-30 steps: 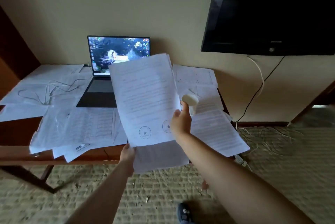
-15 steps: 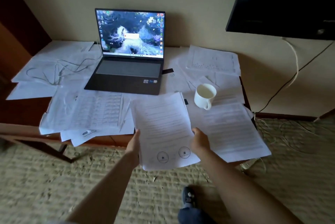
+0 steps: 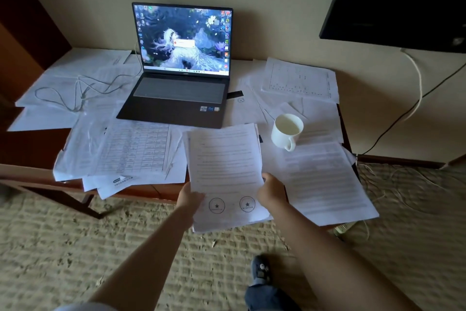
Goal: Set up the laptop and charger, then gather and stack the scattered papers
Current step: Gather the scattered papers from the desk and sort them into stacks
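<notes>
Head view, progress. Dark grey open laptop (image 3: 176,83) standing at the back of the brown wooden table (image 3: 30,149), screen lit with a desktop picture: set-up judged done as to the laptop. Thin pale charger cable (image 3: 75,89) lying in loose loops left of the laptop, over papers; whether plugged in cannot be told. Small stack of white printed sheets with two round star stamps (image 3: 224,172) held just in front of the laptop, partly over the table's near edge. Left hand (image 3: 187,197) grasping the stack's lower left edge, right hand (image 3: 273,191) grasping its lower right edge, fingers underneath hidden. Gathering judged barely begun: loose white sheets with tables (image 3: 131,152) front-left of the laptop, further loose white sheets (image 3: 300,81) right of it, more left under the cable.

Head view, surface and room. White ceramic mug (image 3: 287,131) right of the laptop, standing on papers. Cream wall behind the laptop; black wall-mounted television (image 3: 403,0) above right, cords hanging below it. Beige woven carpet (image 3: 75,247) in front of the table.
</notes>
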The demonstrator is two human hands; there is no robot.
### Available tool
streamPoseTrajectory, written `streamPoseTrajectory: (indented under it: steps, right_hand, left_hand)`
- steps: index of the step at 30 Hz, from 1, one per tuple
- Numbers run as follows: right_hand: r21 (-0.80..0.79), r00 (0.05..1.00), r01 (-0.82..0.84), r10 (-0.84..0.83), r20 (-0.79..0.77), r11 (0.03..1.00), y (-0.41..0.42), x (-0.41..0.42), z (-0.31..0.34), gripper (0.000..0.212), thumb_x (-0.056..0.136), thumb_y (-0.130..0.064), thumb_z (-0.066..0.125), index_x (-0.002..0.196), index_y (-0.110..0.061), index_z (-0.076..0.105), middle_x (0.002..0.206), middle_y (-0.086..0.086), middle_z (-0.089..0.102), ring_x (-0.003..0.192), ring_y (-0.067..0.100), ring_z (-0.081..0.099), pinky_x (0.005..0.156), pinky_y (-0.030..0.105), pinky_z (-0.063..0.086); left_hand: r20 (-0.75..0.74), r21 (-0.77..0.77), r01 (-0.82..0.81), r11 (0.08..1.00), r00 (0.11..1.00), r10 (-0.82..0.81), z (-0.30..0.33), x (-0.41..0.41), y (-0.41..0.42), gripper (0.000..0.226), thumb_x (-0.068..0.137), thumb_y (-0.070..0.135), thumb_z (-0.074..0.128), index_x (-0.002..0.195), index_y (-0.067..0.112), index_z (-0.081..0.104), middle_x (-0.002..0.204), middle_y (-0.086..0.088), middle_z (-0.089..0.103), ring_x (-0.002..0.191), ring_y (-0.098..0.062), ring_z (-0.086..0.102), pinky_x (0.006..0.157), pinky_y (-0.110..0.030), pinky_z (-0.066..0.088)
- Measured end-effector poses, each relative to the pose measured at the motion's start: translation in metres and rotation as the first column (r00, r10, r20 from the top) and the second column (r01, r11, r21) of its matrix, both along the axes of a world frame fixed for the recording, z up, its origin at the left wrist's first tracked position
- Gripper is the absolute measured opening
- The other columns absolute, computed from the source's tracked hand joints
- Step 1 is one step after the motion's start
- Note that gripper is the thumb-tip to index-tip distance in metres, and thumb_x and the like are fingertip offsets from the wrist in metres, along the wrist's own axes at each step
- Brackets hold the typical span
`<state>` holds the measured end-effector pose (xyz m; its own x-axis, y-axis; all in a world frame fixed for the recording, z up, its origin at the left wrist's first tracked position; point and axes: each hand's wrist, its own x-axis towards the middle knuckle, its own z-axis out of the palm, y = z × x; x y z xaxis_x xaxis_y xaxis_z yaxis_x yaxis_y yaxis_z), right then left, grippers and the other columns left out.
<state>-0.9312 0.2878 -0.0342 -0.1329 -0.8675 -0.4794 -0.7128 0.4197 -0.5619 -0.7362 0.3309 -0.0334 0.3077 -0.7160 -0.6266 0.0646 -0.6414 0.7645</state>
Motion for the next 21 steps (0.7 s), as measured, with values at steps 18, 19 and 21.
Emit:
streamPoseTrajectory:
  steps: [18, 19, 21]
  right_hand:
    - [0.005, 0.739, 0.628, -0.597, 0.312, 0.779, -0.09, -0.008, 0.044, 0.056, 0.099, -0.025, 0.042, 0.145, -0.004, 0.017, 0.139, 0.026, 0.037, 0.121, 0.043, 0.047, 0.098, 0.047, 0.038]
    - [0.061, 0.697, 0.656, -0.634, 0.336, 0.753, -0.097, -0.009, 0.045, 0.057, 0.099, -0.024, 0.043, 0.145, -0.003, 0.018, 0.139, 0.025, 0.039, 0.123, 0.041, 0.045, 0.1, 0.045, 0.037]
    - [0.204, 0.569, 0.707, -0.716, 0.404, 0.677, -0.114, -0.014, 0.043, 0.059, 0.097, -0.025, 0.049, 0.143, 0.0, 0.024, 0.137, 0.022, 0.044, 0.124, 0.037, 0.046, 0.103, 0.043, 0.038]
  left_hand:
    - [0.122, -0.164, -0.136, 0.977, 0.98, 0.157, 0.048, -0.007, -0.025, 0.034, 0.075, -0.009, 0.043, 0.088, 0.011, 0.067, 0.085, -0.014, 0.069, 0.08, -0.031, 0.065, 0.067, -0.038, 0.058]
    - [0.137, -0.184, -0.139, 0.973, 0.977, 0.165, 0.051, -0.012, -0.032, 0.032, 0.077, -0.008, 0.042, 0.087, 0.01, 0.066, 0.082, -0.012, 0.069, 0.077, -0.028, 0.064, 0.064, -0.035, 0.057]
    - [0.179, -0.222, -0.142, 0.965, 0.967, 0.184, 0.058, -0.023, -0.046, 0.03, 0.08, -0.007, 0.042, 0.086, 0.011, 0.065, 0.078, -0.007, 0.066, 0.072, -0.023, 0.061, 0.057, -0.03, 0.052]
